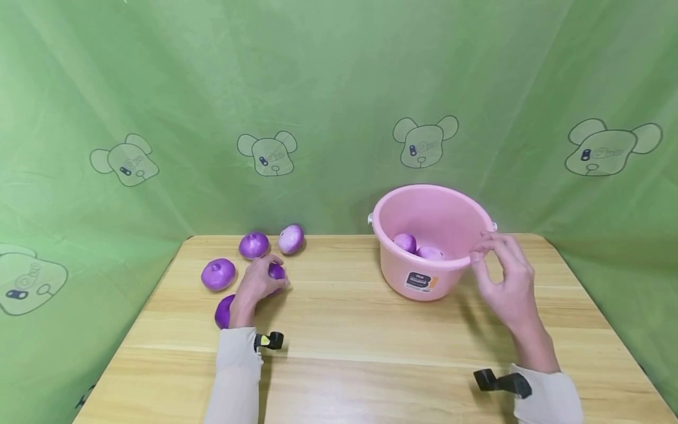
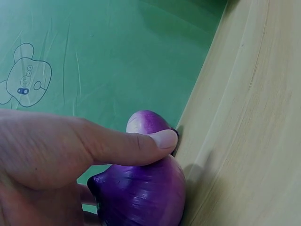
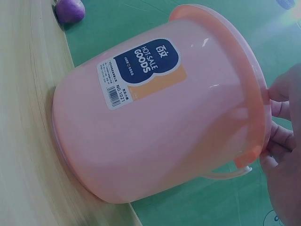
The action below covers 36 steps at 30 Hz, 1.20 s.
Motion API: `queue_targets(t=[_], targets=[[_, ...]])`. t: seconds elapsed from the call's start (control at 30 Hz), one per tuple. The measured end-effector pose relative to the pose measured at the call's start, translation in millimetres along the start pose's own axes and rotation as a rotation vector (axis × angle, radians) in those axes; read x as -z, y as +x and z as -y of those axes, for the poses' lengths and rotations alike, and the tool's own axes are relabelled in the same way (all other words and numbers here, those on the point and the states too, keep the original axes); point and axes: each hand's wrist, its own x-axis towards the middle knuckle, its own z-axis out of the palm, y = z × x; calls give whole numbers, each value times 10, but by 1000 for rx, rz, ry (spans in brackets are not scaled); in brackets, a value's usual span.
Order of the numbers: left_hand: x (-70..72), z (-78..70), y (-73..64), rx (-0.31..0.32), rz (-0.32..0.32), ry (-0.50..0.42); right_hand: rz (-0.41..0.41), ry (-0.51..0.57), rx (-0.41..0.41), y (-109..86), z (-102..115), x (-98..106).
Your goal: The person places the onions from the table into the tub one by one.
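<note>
At the left of the table my left hand (image 1: 253, 290) grips a purple onion (image 1: 276, 272). In the left wrist view the thumb lies across the top of this onion (image 2: 141, 195), close over the wood. On the right stands a pink bucket (image 1: 391, 268), its rim pinched by my right hand (image 1: 505, 282) between thumb and fingers. The right wrist view shows the bucket's labelled side (image 3: 84, 127) and the fingertips at its rim. Inside it lie two onions, one darker onion (image 1: 405, 242) and one paler onion (image 1: 430, 253).
Around the left hand lie more onions: a far onion (image 1: 291, 239), a second onion (image 1: 254, 245), a left onion (image 1: 218, 274) and a near onion (image 1: 224, 311) partly behind the wrist. A green curtain (image 1: 339, 88) hangs along the wooden table's (image 1: 339, 330) back edge.
</note>
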Motion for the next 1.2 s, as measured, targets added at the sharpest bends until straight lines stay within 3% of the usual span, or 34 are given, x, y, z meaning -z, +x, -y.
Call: queue_targets(t=[0.37, 0.57, 1.2], targets=[[-8, -49, -23, 74, 53, 32, -1, -7, -6, -6, -7, 3], [-14, -67, -25, 66, 60, 40, 4, -9, -9, -3, -6, 3], [-48, -176, -52, 14, 5, 93, 28, -13, -15, -3, 6, 21]])
